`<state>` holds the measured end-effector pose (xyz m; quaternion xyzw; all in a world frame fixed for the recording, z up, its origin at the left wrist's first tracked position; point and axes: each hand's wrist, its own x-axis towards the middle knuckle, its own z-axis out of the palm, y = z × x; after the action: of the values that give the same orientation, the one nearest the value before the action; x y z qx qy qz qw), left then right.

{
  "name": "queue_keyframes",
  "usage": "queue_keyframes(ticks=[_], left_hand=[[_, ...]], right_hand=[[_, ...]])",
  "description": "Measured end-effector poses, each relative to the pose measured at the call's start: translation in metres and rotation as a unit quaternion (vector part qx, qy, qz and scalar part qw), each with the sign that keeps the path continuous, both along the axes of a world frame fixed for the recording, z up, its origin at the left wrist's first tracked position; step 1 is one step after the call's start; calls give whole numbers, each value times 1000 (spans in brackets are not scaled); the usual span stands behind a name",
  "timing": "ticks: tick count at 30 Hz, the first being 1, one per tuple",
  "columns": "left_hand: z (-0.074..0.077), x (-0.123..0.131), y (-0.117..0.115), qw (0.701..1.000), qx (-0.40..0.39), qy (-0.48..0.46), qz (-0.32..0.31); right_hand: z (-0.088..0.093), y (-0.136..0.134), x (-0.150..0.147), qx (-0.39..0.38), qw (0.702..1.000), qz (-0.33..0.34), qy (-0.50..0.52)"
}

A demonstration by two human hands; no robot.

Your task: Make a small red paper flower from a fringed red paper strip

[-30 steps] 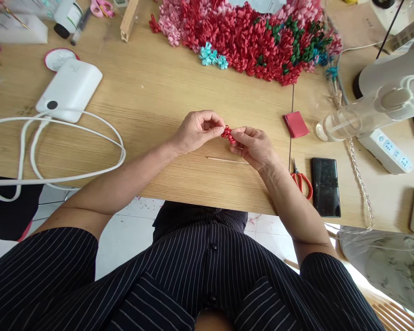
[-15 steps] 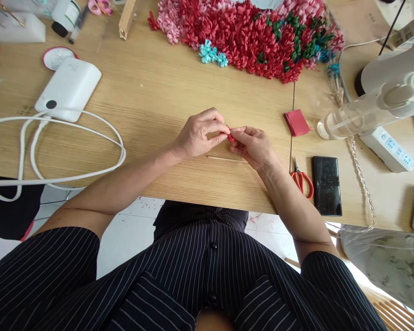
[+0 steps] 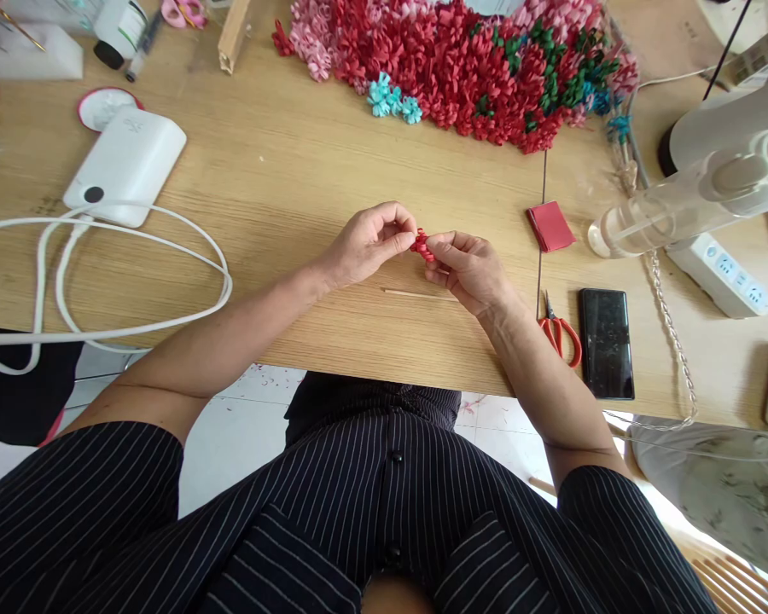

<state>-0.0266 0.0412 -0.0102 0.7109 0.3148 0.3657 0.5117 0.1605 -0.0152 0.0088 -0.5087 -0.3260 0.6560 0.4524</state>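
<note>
Between my two hands, just above the table, is a small red looped flower [image 3: 421,245]. My right hand [image 3: 467,266] pinches it between thumb and fingers from the right. My left hand [image 3: 379,240] has thumb and forefinger pressed together at the flower's left edge, closed on one of its loops. A thin wooden stick [image 3: 416,294] lies on the table beneath, its right end hidden by my right hand. Farther right are a folded red piece of sheet material [image 3: 551,227], red-handled scissors [image 3: 560,335] and a black phone [image 3: 606,344].
A large pile of red, pink and green flowers [image 3: 448,68] lies at the back, with light blue flowers [image 3: 393,98] at its front edge. A white power bank [image 3: 128,162] with a looped white cable [image 3: 227,286] is on the left. At right are a clear bottle [image 3: 672,209] and a power strip [image 3: 720,271].
My left hand has shifted slightly left, uncovering more of the red flower. My right hand keeps its pinch in nearly the same place.
</note>
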Motion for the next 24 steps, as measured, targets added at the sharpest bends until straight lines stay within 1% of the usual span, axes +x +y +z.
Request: queue_keyframes(ticks=[3,5,7,9,12,16,20,24], left_hand=[[0,0,0,1000,0,-5,11],[0,0,0,999,21,-4,31],[-1,0,0,997,54,1,53],[-1,0,-2,994,89,15,68],[-1,0,-4,990,113,46,75],[0,0,-4,987,122,70,72],[-1,0,-2,987,132,68,63],[0,-2,0,992,86,70,55]], right_hand=[[-2,0,0,35,998,-5,-43],[-3,0,-1,78,992,-10,-101],[-4,-1,-1,139,974,-12,-177],[-4,-2,-2,196,949,-10,-248],[-6,-5,-4,243,919,-7,-311],[-9,-6,-7,269,899,-6,-346],[-12,-5,-6,280,891,1,-358],[-14,-1,-2,308,885,13,-348]])
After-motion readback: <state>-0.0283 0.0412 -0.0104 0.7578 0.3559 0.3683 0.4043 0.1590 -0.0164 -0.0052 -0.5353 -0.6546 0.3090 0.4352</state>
